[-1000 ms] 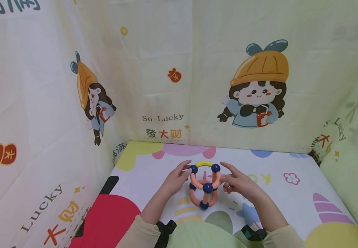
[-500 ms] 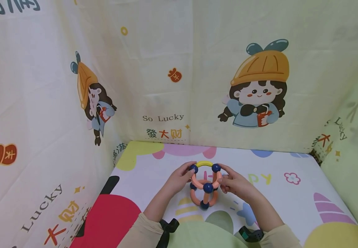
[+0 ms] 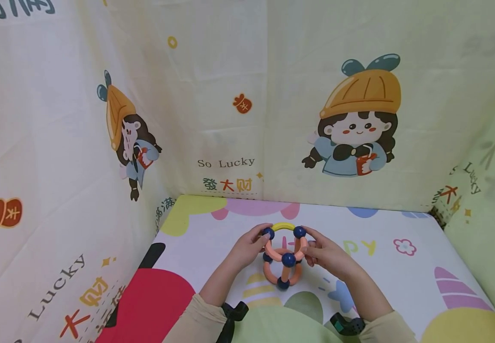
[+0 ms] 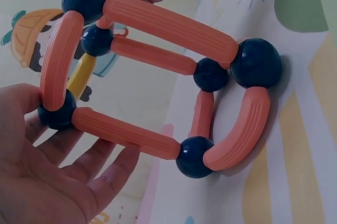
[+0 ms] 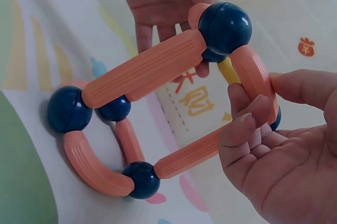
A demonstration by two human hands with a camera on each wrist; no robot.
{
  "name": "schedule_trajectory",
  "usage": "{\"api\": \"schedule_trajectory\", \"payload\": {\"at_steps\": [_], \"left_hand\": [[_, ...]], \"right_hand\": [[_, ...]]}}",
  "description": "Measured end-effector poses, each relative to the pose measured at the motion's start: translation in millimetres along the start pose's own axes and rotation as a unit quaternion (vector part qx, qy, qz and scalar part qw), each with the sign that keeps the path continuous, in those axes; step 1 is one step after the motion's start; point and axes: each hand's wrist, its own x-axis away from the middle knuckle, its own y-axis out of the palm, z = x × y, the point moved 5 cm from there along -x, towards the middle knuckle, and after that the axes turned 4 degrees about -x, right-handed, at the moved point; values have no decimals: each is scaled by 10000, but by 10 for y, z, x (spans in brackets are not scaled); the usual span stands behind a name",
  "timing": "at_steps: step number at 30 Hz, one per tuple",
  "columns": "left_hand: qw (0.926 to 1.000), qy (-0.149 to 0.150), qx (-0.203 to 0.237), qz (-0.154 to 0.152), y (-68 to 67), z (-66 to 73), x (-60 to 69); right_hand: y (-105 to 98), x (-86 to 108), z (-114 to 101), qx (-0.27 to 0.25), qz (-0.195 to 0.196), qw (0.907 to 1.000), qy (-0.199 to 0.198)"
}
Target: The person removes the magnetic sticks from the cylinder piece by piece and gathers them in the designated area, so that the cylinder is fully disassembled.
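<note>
A frame of orange rods and dark blue balls [image 3: 288, 259] stands on the table, topped by a curved yellow rod [image 3: 283, 226]. At its upper left ball [image 4: 57, 110], my left hand [image 3: 245, 248] holds on with thumb and fingers on either side, other fingers spread beneath an orange rod [image 4: 126, 133]. My right hand [image 3: 328, 256] holds the upper right corner, its thumb and bent fingers around a curved orange rod [image 5: 255, 79]. In the right wrist view the far ball at that corner is partly hidden by the fingers.
The table cover [image 3: 384, 271] carries printed shapes, among them a red patch [image 3: 153, 300] at the left. Pale printed cloth [image 3: 213, 119] hangs behind and on both sides. A black device is strapped on each wrist.
Both hands have moved inward to the frame's upper corners and closed on it; the right fingers were apart from the ball earlier. The frame has barely shifted.
</note>
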Motion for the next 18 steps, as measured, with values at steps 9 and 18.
{"api": "schedule_trajectory", "payload": {"at_steps": [9,18], "left_hand": [[10000,-23,-34,9,5,-6,-17],[10000,-36,-31,20,1,-14,-23]], "right_hand": [[-30,-9,27,49,-32,10000,-17],[-98,-43,53,742,153,9971,-14]]}}
